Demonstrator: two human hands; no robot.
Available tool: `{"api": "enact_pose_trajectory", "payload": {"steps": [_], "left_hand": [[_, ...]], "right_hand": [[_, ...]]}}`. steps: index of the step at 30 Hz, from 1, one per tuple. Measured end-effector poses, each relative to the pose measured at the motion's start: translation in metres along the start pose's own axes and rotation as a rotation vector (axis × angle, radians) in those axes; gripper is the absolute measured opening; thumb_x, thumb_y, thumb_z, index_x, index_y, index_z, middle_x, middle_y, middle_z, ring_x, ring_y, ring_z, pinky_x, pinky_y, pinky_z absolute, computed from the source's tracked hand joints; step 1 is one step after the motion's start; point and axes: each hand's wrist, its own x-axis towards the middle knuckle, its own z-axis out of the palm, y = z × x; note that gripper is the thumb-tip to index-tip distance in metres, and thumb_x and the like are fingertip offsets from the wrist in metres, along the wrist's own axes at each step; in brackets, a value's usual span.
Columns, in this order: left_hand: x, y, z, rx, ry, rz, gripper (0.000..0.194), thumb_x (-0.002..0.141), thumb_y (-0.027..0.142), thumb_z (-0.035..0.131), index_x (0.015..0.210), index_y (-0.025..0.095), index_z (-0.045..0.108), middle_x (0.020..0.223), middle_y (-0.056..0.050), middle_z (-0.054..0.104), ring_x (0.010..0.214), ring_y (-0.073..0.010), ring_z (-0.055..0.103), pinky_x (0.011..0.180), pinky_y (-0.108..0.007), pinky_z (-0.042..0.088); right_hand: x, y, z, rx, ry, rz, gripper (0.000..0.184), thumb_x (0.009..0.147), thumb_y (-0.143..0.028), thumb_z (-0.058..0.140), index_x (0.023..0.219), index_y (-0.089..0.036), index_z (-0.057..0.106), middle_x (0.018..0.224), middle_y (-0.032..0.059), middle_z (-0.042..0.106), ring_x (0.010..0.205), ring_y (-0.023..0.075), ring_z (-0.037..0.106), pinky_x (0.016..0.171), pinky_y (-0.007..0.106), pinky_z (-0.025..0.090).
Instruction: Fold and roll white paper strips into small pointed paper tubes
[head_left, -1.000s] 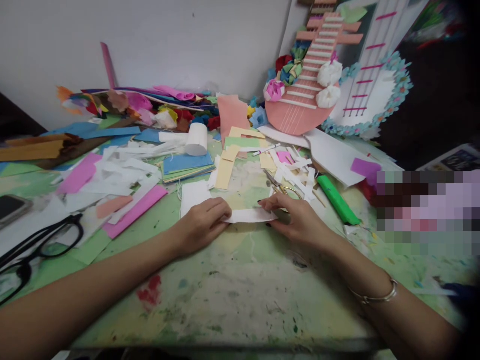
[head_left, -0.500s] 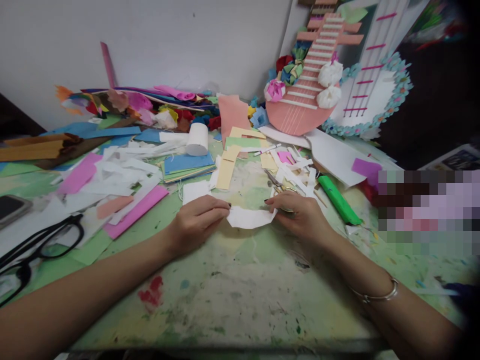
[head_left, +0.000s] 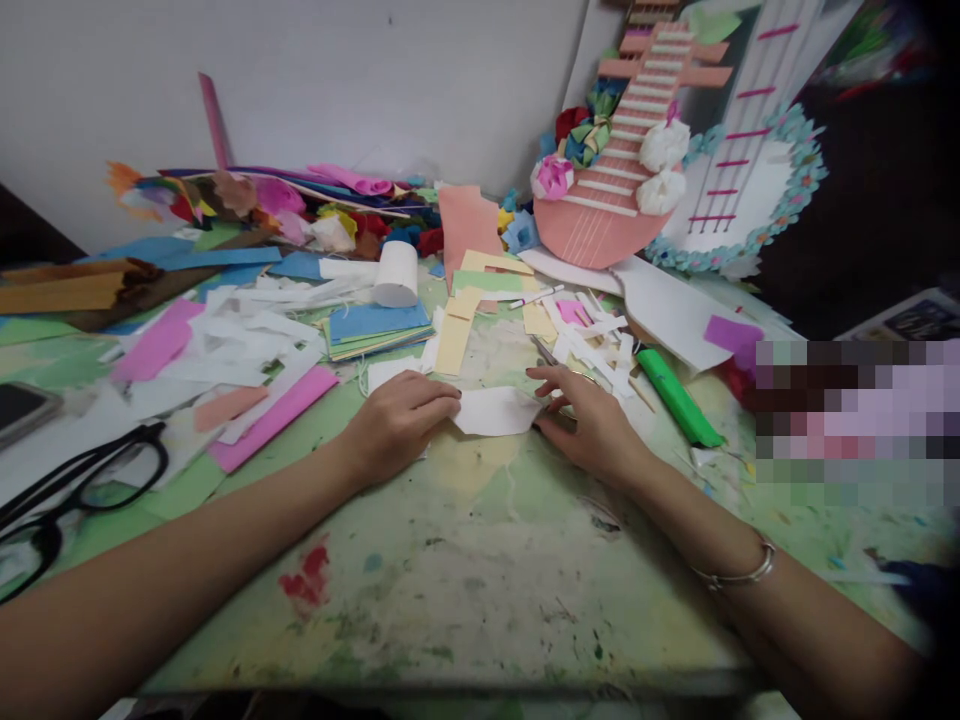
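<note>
A small strip of white paper (head_left: 496,411) with angled ends lies between my two hands just above the painted tabletop. My left hand (head_left: 401,420) is closed, its thumb and fingers pinching the strip's left end. At the pointed right end, my right hand (head_left: 592,425) has its thumb and index finger spread apart, with the paper's tip between them; whether they touch it I cannot tell. Scissors (head_left: 546,352) lie behind my right hand, which partly covers them. Beyond my left hand is another white paper piece (head_left: 390,372), partly hidden.
Paper scraps (head_left: 240,345) and black glasses (head_left: 82,480) lie on the left. A white paper cylinder (head_left: 397,274) stands behind a stack of coloured sheets (head_left: 379,325). On the right are a green roll (head_left: 679,398) and a pink paper instrument (head_left: 607,225) leaning at the back.
The white paper strip has moved slightly away from me and turned flatter. My right hand's thumb and index finger have parted from their pinch; my left hand keeps its hold.
</note>
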Motion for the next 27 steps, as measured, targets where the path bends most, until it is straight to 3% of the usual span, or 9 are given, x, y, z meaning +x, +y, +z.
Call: {"api": "enact_pose_trajectory", "payload": {"steps": [4, 9, 11, 14, 18, 22, 27], "left_hand": [[-0.001, 0.002, -0.001, -0.09, -0.017, -0.142, 0.013, 0.088, 0.014, 0.054, 0.083, 0.018, 0.066, 0.086, -0.004, 0.074, 0.08, -0.0164, 0.068, 0.072, -0.029, 0.053], [0.005, 0.004, -0.003, -0.316, -0.001, -0.543, 0.008, 0.077, 0.019, 0.062, 0.076, 0.018, 0.07, 0.073, -0.001, 0.073, 0.066, -0.0137, 0.066, 0.062, -0.024, 0.049], [0.008, 0.005, -0.004, -0.399, 0.01, -0.662, 0.008, 0.073, 0.02, 0.063, 0.072, 0.017, 0.071, 0.072, -0.001, 0.072, 0.065, -0.0143, 0.065, 0.061, -0.024, 0.049], [0.011, 0.007, -0.002, -0.454, 0.001, -0.777, 0.006, 0.067, 0.018, 0.064, 0.067, 0.016, 0.07, 0.067, -0.001, 0.07, 0.063, -0.0143, 0.063, 0.059, -0.024, 0.047], [0.015, 0.011, 0.0, -0.494, -0.027, -0.844, 0.005, 0.061, 0.013, 0.062, 0.06, 0.016, 0.066, 0.06, 0.001, 0.066, 0.058, -0.0131, 0.058, 0.054, -0.023, 0.043], [0.016, 0.012, 0.001, -0.507, -0.051, -0.837, 0.005, 0.061, 0.012, 0.062, 0.06, 0.015, 0.066, 0.059, 0.001, 0.064, 0.056, -0.0122, 0.057, 0.053, -0.022, 0.042], [0.012, 0.013, 0.002, -0.487, -0.011, -0.765, 0.007, 0.068, 0.015, 0.062, 0.068, 0.017, 0.069, 0.069, 0.0, 0.07, 0.064, -0.0141, 0.063, 0.059, -0.024, 0.047]], "right_hand": [[0.002, 0.0, 0.001, 0.116, 0.036, -0.021, 0.024, 0.08, -0.013, 0.057, 0.1, -0.022, 0.048, 0.122, 0.0135, 0.057, 0.085, 0.0171, 0.065, 0.072, 0.035, 0.059], [0.003, 0.001, -0.002, 0.061, 0.045, -0.127, 0.006, 0.085, -0.02, 0.06, 0.087, -0.021, 0.055, 0.123, 0.0142, 0.056, 0.106, 0.0231, 0.061, 0.088, 0.042, 0.054], [0.002, 0.001, -0.003, 0.056, 0.034, -0.173, 0.01, 0.086, -0.026, 0.064, 0.09, -0.02, 0.059, 0.123, 0.0148, 0.056, 0.114, 0.0255, 0.058, 0.095, 0.044, 0.051], [0.002, -0.002, -0.001, 0.041, 0.01, -0.203, 0.031, 0.079, -0.039, 0.073, 0.099, -0.02, 0.06, 0.126, 0.0158, 0.055, 0.12, 0.0288, 0.054, 0.098, 0.046, 0.048], [0.002, -0.012, 0.007, -0.072, 0.003, -0.212, 0.059, 0.076, -0.039, 0.075, 0.124, -0.018, 0.048, 0.134, 0.0196, 0.048, 0.126, 0.033, 0.047, 0.103, 0.052, 0.043], [0.005, -0.015, 0.012, -0.185, 0.121, -0.213, 0.041, 0.083, -0.013, 0.058, 0.122, -0.016, 0.046, 0.128, 0.0194, 0.051, 0.122, 0.0311, 0.047, 0.101, 0.049, 0.043], [0.005, -0.009, 0.012, -0.21, 0.211, -0.123, 0.03, 0.079, -0.004, 0.051, 0.105, -0.019, 0.051, 0.107, 0.0138, 0.057, 0.103, 0.0278, 0.055, 0.086, 0.044, 0.05]]}}
